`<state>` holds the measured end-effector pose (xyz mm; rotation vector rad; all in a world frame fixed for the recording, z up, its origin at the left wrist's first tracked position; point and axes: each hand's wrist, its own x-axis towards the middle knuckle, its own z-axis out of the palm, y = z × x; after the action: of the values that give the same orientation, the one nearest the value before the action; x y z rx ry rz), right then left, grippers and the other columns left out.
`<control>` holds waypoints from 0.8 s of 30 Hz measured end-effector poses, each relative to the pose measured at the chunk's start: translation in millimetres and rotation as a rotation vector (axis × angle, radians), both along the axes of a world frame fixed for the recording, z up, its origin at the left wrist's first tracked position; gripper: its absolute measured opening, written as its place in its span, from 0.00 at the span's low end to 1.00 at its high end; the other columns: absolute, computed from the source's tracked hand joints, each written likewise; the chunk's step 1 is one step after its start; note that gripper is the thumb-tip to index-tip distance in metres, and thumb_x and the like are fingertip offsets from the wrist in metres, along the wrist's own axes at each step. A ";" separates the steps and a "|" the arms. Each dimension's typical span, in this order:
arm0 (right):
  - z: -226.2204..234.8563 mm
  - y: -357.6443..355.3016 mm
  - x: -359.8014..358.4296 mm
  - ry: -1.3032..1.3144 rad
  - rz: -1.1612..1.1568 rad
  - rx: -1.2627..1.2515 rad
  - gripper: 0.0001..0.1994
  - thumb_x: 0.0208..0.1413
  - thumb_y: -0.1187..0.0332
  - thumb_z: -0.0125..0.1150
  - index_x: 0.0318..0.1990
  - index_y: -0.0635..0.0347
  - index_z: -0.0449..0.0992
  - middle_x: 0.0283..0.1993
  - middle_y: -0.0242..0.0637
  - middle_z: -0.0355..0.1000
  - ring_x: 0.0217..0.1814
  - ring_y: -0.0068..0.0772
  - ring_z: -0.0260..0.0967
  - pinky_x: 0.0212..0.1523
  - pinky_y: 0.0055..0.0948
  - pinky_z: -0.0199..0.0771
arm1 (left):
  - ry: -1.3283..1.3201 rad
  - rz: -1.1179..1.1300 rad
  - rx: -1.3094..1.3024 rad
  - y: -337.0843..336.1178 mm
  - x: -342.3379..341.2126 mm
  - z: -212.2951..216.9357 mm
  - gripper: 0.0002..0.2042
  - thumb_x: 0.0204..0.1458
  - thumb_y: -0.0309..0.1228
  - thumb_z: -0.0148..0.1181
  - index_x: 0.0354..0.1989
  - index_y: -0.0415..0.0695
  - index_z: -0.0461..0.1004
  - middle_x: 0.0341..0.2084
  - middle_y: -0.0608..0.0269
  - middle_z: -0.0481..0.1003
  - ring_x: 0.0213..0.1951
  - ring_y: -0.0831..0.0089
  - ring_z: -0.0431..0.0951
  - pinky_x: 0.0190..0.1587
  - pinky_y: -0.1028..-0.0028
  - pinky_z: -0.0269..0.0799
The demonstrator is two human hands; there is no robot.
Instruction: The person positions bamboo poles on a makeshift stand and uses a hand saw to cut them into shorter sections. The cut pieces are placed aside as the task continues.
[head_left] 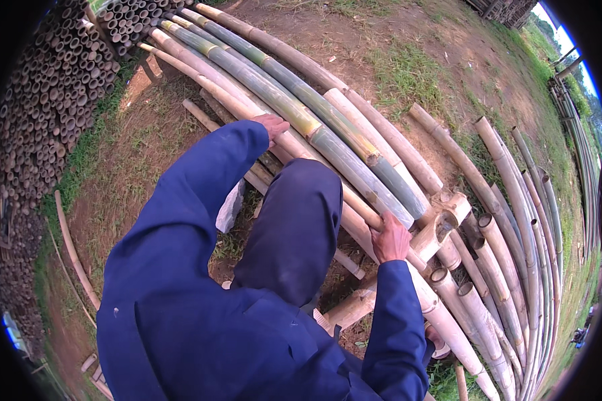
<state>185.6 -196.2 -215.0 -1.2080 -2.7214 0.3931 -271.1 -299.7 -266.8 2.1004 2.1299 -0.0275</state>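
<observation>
- To your far left, the stack of cut bamboo ends (43, 113) walls off that side, with bare dirt (147, 144) between.
- Your left hand (272, 125) lies palm-down, fingers curled on a pale bamboo pole (237, 107).
- Your right hand (390, 239) grips that pole's near end.
- To your right, loose bamboo poles (495, 267) crowd the ground out to the grass (408, 73).
</observation>
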 end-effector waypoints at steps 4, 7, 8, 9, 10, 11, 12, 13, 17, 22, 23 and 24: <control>-10.0 -2.9 -0.3 0.030 -0.058 -0.122 0.20 0.49 0.55 0.76 0.40 0.56 0.73 0.42 0.46 0.78 0.44 0.57 0.77 0.42 0.51 0.75 | -0.004 -0.025 0.059 4.0 1.9 2.0 0.24 0.45 0.33 0.72 0.50 0.47 0.68 0.44 0.55 0.72 0.55 0.52 0.74 0.58 0.57 0.71; -34.1 1.5 10.1 0.074 0.029 0.026 0.21 0.53 0.50 0.73 0.41 0.56 0.74 0.43 0.45 0.74 0.49 0.54 0.75 0.46 0.49 0.73 | -0.030 -0.010 0.050 13.1 7.7 -5.8 0.26 0.47 0.38 0.73 0.54 0.48 0.68 0.47 0.55 0.71 0.58 0.53 0.72 0.61 0.57 0.69; -43.2 2.4 11.7 0.057 0.040 0.050 0.21 0.53 0.50 0.73 0.42 0.55 0.74 0.43 0.43 0.73 0.49 0.52 0.73 0.47 0.49 0.73 | -0.035 0.001 0.038 17.4 8.0 -11.1 0.27 0.48 0.40 0.73 0.55 0.49 0.68 0.49 0.55 0.71 0.59 0.54 0.71 0.62 0.57 0.68; -51.9 3.4 13.4 0.039 0.050 0.075 0.20 0.53 0.50 0.72 0.43 0.54 0.73 0.43 0.41 0.71 0.49 0.50 0.72 0.48 0.49 0.73 | -0.014 -0.023 0.020 18.0 5.5 -15.1 0.28 0.47 0.39 0.73 0.57 0.50 0.68 0.52 0.55 0.70 0.60 0.53 0.70 0.63 0.57 0.66; -51.1 0.8 12.0 0.020 0.062 0.094 0.20 0.54 0.50 0.72 0.43 0.53 0.73 0.42 0.39 0.70 0.50 0.48 0.71 0.49 0.49 0.73 | 0.005 -0.046 -0.004 13.2 3.5 -16.6 0.30 0.47 0.39 0.73 0.58 0.51 0.68 0.55 0.54 0.69 0.61 0.52 0.69 0.65 0.56 0.65; -49.6 -0.8 11.4 0.001 0.059 0.065 0.21 0.54 0.50 0.71 0.45 0.52 0.73 0.43 0.38 0.70 0.50 0.48 0.72 0.49 0.49 0.73 | 0.025 -0.070 -0.028 10.6 2.7 -18.5 0.31 0.46 0.38 0.74 0.60 0.53 0.69 0.57 0.54 0.68 0.63 0.51 0.68 0.66 0.56 0.63; -47.6 -2.4 10.6 -0.019 0.057 0.036 0.21 0.54 0.49 0.71 0.46 0.51 0.73 0.43 0.38 0.71 0.50 0.47 0.72 0.49 0.48 0.74 | 0.008 -0.065 -0.023 6.9 5.0 -22.0 0.33 0.44 0.39 0.75 0.61 0.53 0.69 0.58 0.55 0.69 0.63 0.51 0.67 0.67 0.56 0.62; -43.7 -3.3 7.6 -0.035 0.052 0.008 0.22 0.55 0.48 0.70 0.48 0.51 0.73 0.44 0.37 0.71 0.50 0.46 0.73 0.49 0.48 0.74 | -0.005 -0.063 -0.017 1.7 13.3 -12.5 0.35 0.42 0.41 0.76 0.61 0.53 0.69 0.58 0.56 0.69 0.64 0.51 0.66 0.67 0.55 0.62; -39.1 -0.2 7.2 -0.088 0.093 -0.002 0.31 0.49 0.45 0.74 0.56 0.50 0.72 0.47 0.40 0.73 0.51 0.50 0.74 0.49 0.47 0.76 | 0.098 -0.208 0.071 6.2 9.2 -6.9 0.42 0.35 0.46 0.81 0.63 0.52 0.70 0.58 0.57 0.72 0.65 0.53 0.66 0.68 0.55 0.61; -36.6 -3.0 10.3 -0.255 0.127 -0.035 0.48 0.35 0.40 0.80 0.63 0.51 0.65 0.47 0.41 0.74 0.52 0.50 0.76 0.48 0.48 0.78 | 0.028 -0.134 -0.317 40.2 14.8 -16.1 0.48 0.31 0.50 0.84 0.65 0.52 0.68 0.59 0.56 0.72 0.65 0.55 0.69 0.69 0.57 0.62; -34.4 -2.8 6.0 -0.281 0.104 -0.086 0.47 0.35 0.42 0.81 0.62 0.53 0.64 0.48 0.44 0.74 0.53 0.50 0.76 0.47 0.48 0.79 | 0.046 -0.133 -0.301 38.1 16.4 -26.1 0.48 0.30 0.49 0.84 0.65 0.52 0.68 0.58 0.56 0.72 0.64 0.55 0.70 0.69 0.57 0.62; -35.1 -1.3 4.7 -0.274 0.120 -0.088 0.45 0.36 0.44 0.81 0.61 0.53 0.64 0.48 0.44 0.73 0.52 0.50 0.76 0.47 0.48 0.79 | 0.065 -0.131 -0.285 35.5 17.5 -35.6 0.48 0.29 0.48 0.84 0.64 0.51 0.69 0.57 0.56 0.73 0.63 0.55 0.71 0.69 0.57 0.62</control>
<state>190.4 -197.4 -250.1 -1.2031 -3.0506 0.3906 -253.6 -264.3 -302.4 2.0874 1.8866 -0.3950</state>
